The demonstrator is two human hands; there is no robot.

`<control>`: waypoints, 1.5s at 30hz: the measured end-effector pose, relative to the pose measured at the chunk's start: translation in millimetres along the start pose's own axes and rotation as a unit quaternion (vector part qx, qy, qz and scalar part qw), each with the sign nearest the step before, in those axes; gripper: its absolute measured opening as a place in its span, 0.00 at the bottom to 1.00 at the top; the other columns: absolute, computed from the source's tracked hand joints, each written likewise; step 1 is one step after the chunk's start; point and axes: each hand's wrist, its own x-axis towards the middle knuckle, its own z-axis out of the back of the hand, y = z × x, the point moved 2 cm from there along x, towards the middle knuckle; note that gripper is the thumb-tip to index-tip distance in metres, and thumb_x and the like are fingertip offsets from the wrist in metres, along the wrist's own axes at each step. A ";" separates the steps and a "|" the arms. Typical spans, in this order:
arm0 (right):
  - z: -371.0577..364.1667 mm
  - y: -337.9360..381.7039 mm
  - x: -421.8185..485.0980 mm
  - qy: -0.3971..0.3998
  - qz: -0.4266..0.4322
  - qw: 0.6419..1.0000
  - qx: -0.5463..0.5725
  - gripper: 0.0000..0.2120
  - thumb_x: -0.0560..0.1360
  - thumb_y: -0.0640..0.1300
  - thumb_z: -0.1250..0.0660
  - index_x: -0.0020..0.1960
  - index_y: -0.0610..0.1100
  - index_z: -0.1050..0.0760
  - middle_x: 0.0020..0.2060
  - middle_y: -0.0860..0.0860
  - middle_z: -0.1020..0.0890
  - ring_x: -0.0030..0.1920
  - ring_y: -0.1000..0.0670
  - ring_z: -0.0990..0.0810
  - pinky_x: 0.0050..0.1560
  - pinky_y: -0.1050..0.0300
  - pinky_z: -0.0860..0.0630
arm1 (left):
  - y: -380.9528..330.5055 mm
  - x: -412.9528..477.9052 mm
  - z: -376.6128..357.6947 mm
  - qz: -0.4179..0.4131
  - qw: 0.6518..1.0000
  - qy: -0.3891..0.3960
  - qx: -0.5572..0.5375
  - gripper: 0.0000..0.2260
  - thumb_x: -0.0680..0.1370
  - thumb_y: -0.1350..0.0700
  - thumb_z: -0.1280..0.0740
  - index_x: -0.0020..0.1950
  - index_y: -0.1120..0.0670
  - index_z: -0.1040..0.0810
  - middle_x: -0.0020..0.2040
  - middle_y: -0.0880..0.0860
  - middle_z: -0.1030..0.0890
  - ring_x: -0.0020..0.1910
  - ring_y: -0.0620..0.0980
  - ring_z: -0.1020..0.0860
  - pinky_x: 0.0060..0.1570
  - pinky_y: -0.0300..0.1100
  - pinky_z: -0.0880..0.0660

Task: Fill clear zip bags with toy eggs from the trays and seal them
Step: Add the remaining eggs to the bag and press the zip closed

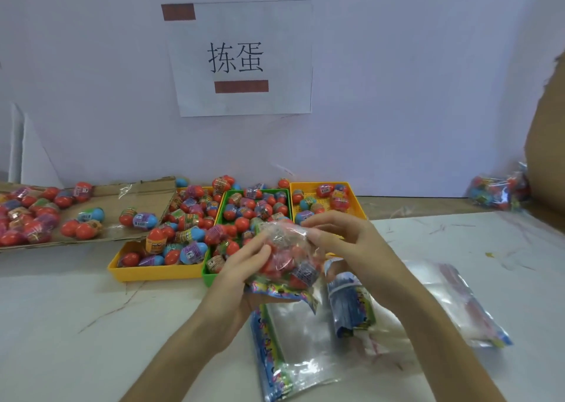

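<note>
Now your left hand (241, 267) and right hand (345, 236) grip the filled bag (287, 258) between them; its printed edge (275, 291) lies crosswise by your left.

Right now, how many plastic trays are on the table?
3, side by side: left yellow tray; green tray in the middle, front partly hidden; right yellow tray, set farther back. None else visible.
</note>
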 end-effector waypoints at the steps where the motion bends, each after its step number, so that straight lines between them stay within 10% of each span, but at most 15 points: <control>1: -1.5 0.1 -0.1 -0.007 -0.002 1.000 -0.007 0.09 0.73 0.55 0.26 0.51 0.53 0.16 0.45 0.52 0.14 0.42 0.50 0.15 0.31 0.56 0.21 | -0.9 -0.3 -0.5 0.007 1.000 0.004 -0.007 0.17 0.74 0.54 0.34 0.61 0.46 0.16 0.61 0.53 0.16 0.58 0.57 0.16 0.41 0.51 0.16; 13: -12.3 2.5 -4.9 0.109 -0.037 0.984 0.135 0.29 0.70 0.57 0.22 0.64 0.41 0.20 0.60 0.37 0.18 0.61 0.37 0.19 0.64 0.31 0.26 | -0.8 -8.4 -4.6 0.051 0.992 0.033 -0.112 0.16 0.72 0.56 0.31 0.59 0.51 0.14 0.63 0.58 0.17 0.59 0.63 0.17 0.46 0.56 0.17; 19: -18.9 4.5 -6.4 0.168 -0.027 0.955 0.241 0.25 0.78 0.52 0.32 0.69 0.36 0.25 0.65 0.35 0.22 0.64 0.37 0.22 0.67 0.37 0.26 | -2.0 -13.1 -9.5 0.055 0.984 0.047 -0.165 0.18 0.68 0.55 0.28 0.57 0.55 0.14 0.62 0.63 0.18 0.58 0.66 0.18 0.45 0.56 0.17; 26: -33.4 3.2 -5.2 0.123 -0.005 0.939 0.321 0.16 0.80 0.44 0.40 0.62 0.46 0.17 0.59 0.45 0.16 0.60 0.48 0.17 0.54 0.56 0.20 | -2.2 -13.9 -11.1 0.071 0.970 0.058 -0.223 0.18 0.72 0.55 0.31 0.61 0.58 0.16 0.64 0.65 0.20 0.59 0.67 0.18 0.44 0.56 0.16; 32: -31.6 0.1 -2.9 0.120 -0.009 0.938 0.325 0.16 0.80 0.44 0.38 0.64 0.41 0.19 0.61 0.41 0.17 0.61 0.45 0.18 0.56 0.53 0.20 | 1.1 -13.4 -7.1 0.073 0.970 0.049 -0.227 0.22 0.67 0.57 0.27 0.61 0.56 0.16 0.66 0.64 0.20 0.61 0.67 0.19 0.45 0.58 0.17; 38: -6.7 -7.7 8.5 -0.096 -0.035 0.982 0.160 0.11 0.73 0.32 0.36 0.51 0.39 0.18 0.48 0.43 0.15 0.49 0.45 0.18 0.46 0.53 0.20 | 3.5 -13.7 -14.5 -0.114 0.985 0.119 0.043 0.27 0.74 0.57 0.28 0.73 0.48 0.25 0.65 0.55 0.18 0.64 0.54 0.19 0.57 0.43 0.20; 40: 4.0 -6.7 9.5 -0.152 -0.078 0.978 0.116 0.07 0.80 0.39 0.36 0.50 0.41 0.18 0.47 0.41 0.17 0.45 0.43 0.18 0.47 0.47 0.20 | 6.1 -15.1 -15.7 -0.256 0.934 0.074 0.239 0.23 0.75 0.59 0.28 0.69 0.46 0.25 0.67 0.48 0.19 0.67 0.51 0.21 0.61 0.46 0.21; 43: 11.2 -3.8 6.3 -0.063 -0.143 0.978 0.136 0.20 0.78 0.57 0.35 0.50 0.40 0.18 0.47 0.41 0.16 0.45 0.40 0.17 0.48 0.41 0.18 | 12.8 -18.9 -15.7 -0.437 0.767 0.076 0.464 0.16 0.77 0.62 0.30 0.62 0.48 0.21 0.75 0.45 0.27 0.75 0.50 0.29 0.68 0.47 0.25; 45: 9.4 0.1 2.1 0.010 -0.129 0.986 0.109 0.23 0.76 0.59 0.33 0.55 0.39 0.18 0.51 0.39 0.15 0.49 0.41 0.15 0.46 0.44 0.17 | 15.1 -18.4 -14.5 -0.465 0.736 0.081 0.486 0.15 0.78 0.62 0.31 0.63 0.50 0.19 0.78 0.48 0.31 0.76 0.51 0.31 0.67 0.48 0.24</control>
